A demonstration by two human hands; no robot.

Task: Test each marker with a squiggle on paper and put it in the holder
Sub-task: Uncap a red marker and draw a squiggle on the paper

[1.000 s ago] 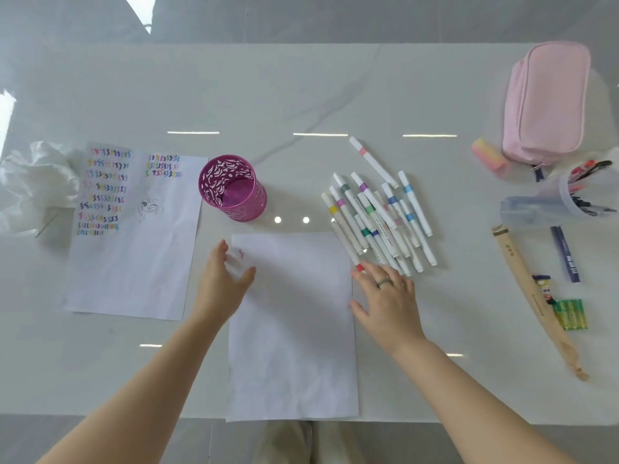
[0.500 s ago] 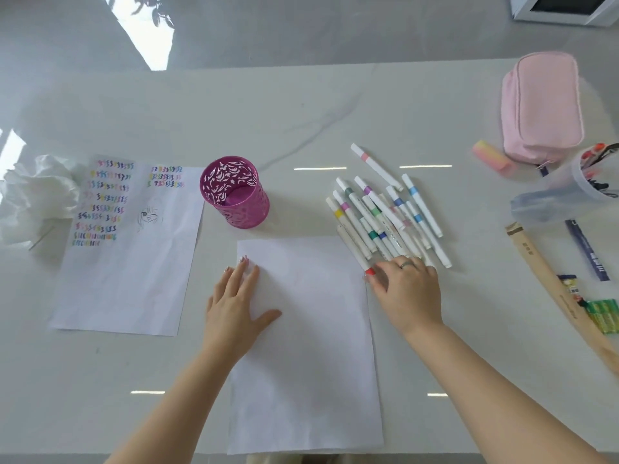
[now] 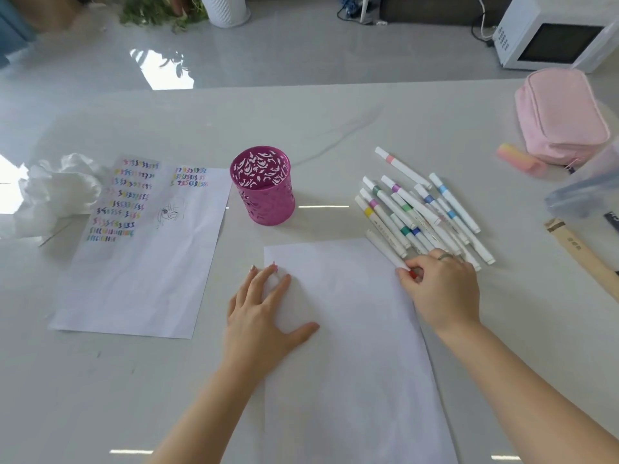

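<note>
Now, right hand (image 3: 442, 289) fingers (image 3: 403, 273) pinching red-ended white marker (image 3: 385, 251), left hand (image 3: 259, 316) fingers spread on blank paper (image 3: 351, 363).

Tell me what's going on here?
A person's left hand lies flat on a blank paper, holding it down. The right hand pinches the red end of a marker lying at the paper's far right corner, beside the pile of other markers. The pink holder behind the paper shows no markers standing in it. This paper has no squiggle yet; a sheet with squiggles lies to the left.
</note>
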